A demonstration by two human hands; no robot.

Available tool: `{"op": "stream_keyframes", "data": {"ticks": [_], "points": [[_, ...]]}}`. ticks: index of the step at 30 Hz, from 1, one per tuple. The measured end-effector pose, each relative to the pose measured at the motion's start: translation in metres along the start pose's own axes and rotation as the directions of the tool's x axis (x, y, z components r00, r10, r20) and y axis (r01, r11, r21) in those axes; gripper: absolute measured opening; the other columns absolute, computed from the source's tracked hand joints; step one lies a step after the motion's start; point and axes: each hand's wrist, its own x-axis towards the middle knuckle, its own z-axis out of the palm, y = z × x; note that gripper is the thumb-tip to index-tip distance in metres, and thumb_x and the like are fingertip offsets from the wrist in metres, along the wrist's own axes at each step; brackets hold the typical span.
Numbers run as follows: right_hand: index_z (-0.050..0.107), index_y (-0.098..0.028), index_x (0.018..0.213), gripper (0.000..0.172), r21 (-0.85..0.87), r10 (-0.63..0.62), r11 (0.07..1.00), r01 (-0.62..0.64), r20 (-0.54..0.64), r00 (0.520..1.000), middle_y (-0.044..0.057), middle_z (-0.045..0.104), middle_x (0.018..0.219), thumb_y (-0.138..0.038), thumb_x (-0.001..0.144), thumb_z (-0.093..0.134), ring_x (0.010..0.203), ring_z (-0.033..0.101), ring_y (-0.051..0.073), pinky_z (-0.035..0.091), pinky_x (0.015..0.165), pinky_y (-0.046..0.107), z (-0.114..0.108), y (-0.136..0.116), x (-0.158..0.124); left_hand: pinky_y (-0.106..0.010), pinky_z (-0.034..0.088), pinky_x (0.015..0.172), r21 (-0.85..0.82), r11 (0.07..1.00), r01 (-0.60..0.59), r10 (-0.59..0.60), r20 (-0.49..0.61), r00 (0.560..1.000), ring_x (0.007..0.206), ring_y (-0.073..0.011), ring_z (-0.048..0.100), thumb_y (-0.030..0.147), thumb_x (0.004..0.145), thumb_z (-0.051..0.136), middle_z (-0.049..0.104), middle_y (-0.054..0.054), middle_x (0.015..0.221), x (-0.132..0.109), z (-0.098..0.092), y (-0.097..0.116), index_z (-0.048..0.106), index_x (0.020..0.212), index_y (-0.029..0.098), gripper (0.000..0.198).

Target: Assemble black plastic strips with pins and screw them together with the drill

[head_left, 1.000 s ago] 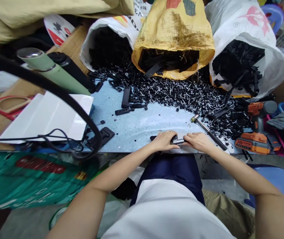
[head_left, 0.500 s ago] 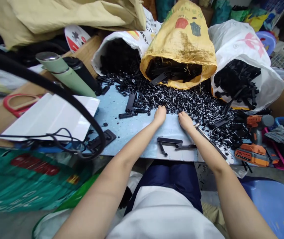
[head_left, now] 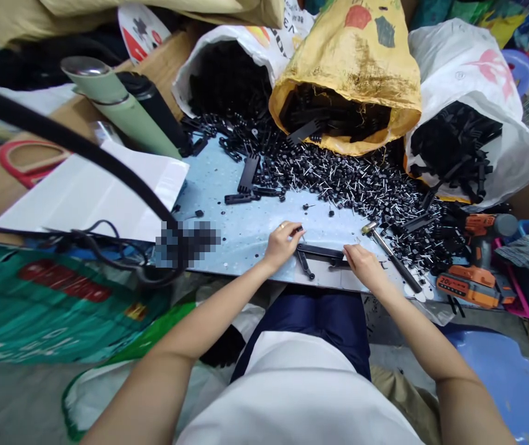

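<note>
My left hand (head_left: 282,245) is closed in a pinch on a small black-headed pin (head_left: 299,229), its thin metal shank pointing down. Just below and to the right lies a black plastic bar (head_left: 320,250) with a shorter black arm (head_left: 306,266) angled off its left end. At the bar's right end, my right hand (head_left: 363,264) has its fingers pressed together; what they grip is hidden. Another dark piece (head_left: 337,264) runs beneath that hand. A hammer (head_left: 393,258) rests on the table just right of it.
A wide heap of black-headed pins (head_left: 343,179) spreads before three sacks: white (head_left: 287,43), yellow (head_left: 357,59) and white (head_left: 468,59), with black parts inside. An orange cordless drill (head_left: 473,262) stands right. Paper (head_left: 93,188), a green flask (head_left: 125,111) and a black cable (head_left: 83,148) are left.
Both hands have drawn back from the pin heap toward the table's front edge, to the black bar. A pin now shows in my left fingers. The camera view has shifted slightly.
</note>
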Motion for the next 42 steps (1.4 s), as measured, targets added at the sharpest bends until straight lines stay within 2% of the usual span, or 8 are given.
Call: {"op": "stream_keyframes", "data": {"ticks": [10,15,20,24,30,35,39,42], "points": [[0.056,-0.016,0.091,0.027,-0.072,0.036,0.997,-0.021,0.200,0.979,0.009,0.062,0.086,-0.026,0.093,0.030,0.076,0.059,0.015,0.039,0.065,0.023,-0.013,-0.009,0.009,-0.032,0.053,0.072,0.265,0.940,-0.215,0.214,0.034,0.976,0.081,-0.0177,0.063,0.023,0.092,0.037,0.066,-0.010,0.084,-0.029,-0.003,0.000,0.060,0.099,0.015,0.025],[0.057,-0.016,0.090,0.028,-0.030,0.033,0.999,-0.029,0.152,0.988,0.008,0.063,0.081,-0.029,0.092,0.032,0.073,0.060,0.015,0.041,0.063,0.023,-0.006,-0.003,0.007,-0.032,0.050,0.067,0.256,0.886,-0.387,0.353,0.172,0.920,0.074,-0.0181,0.061,0.022,0.092,0.036,0.066,-0.010,0.078,-0.030,-0.007,0.001,0.061,0.098,0.013,0.027],[0.061,-0.017,0.095,0.033,0.147,-0.051,0.987,0.069,-0.127,0.991,0.009,0.067,0.091,-0.035,0.092,0.033,0.083,0.062,0.014,0.048,0.074,0.025,0.017,0.012,-0.004,-0.038,0.044,0.079,0.305,0.885,-0.352,0.251,0.323,0.912,0.092,-0.0228,0.059,0.025,0.091,0.037,0.066,-0.012,0.093,-0.032,-0.022,0.011,0.059,0.107,0.015,0.029],[0.061,-0.016,0.106,0.036,0.221,-0.119,0.959,0.178,-0.256,0.959,0.010,0.067,0.098,-0.041,0.088,0.043,0.089,0.062,0.015,0.051,0.079,0.028,0.037,0.022,-0.015,-0.044,0.033,0.094,0.237,0.888,-0.395,0.257,0.458,0.851,0.111,-0.0269,0.051,0.034,0.088,0.044,0.060,-0.015,0.113,-0.025,-0.007,0.036,0.054,0.117,0.014,0.036],[0.059,-0.017,0.115,0.041,0.121,-0.083,0.987,0.102,-0.149,0.985,0.012,0.064,0.096,-0.043,0.086,0.045,0.088,0.059,0.018,0.049,0.075,0.031,0.051,0.030,-0.023,-0.036,0.041,0.082,0.158,0.939,-0.306,0.109,0.706,0.700,0.098,-0.0256,0.056,0.043,0.080,0.058,0.062,-0.015,0.101,-0.003,0.028,0.067,0.051,0.115,0.008,0.050],[0.057,-0.018,0.117,0.046,0.044,-0.298,0.954,0.298,0.011,0.954,0.009,0.063,0.088,-0.048,0.088,0.039,0.081,0.058,0.015,0.045,0.071,0.026,0.035,0.043,-0.012,-0.036,0.038,0.086,0.147,0.934,-0.326,0.132,0.706,0.695,0.101,-0.0249,0.054,0.041,0.083,0.053,0.061,-0.014,0.105,-0.006,0.021,0.067,0.050,0.116,0.010,0.045],[0.064,-0.014,0.091,0.054,-0.122,-0.234,0.964,0.235,0.030,0.972,0.009,0.062,0.077,-0.060,0.083,0.037,0.069,0.056,0.014,0.040,0.060,0.024,0.023,0.045,-0.009,-0.036,0.039,0.083,0.216,0.858,-0.467,0.200,0.696,0.690,0.102,-0.0256,0.053,0.040,0.087,0.047,0.056,-0.018,0.115,-0.015,0.014,0.058,0.043,0.126,0.007,0.051],[0.058,-0.014,0.060,0.062,-0.167,-0.203,0.966,0.199,-0.005,0.979,0.005,0.052,0.055,-0.067,0.080,0.032,0.053,0.048,0.012,0.032,0.051,0.024,0.011,0.036,-0.011,-0.031,0.041,0.067,0.245,0.821,-0.516,0.267,0.634,0.726,0.079,-0.0220,0.058,0.039,0.090,0.039,0.064,-0.014,0.086,-0.014,0.008,0.051,0.058,0.105,0.007,0.039]]}}
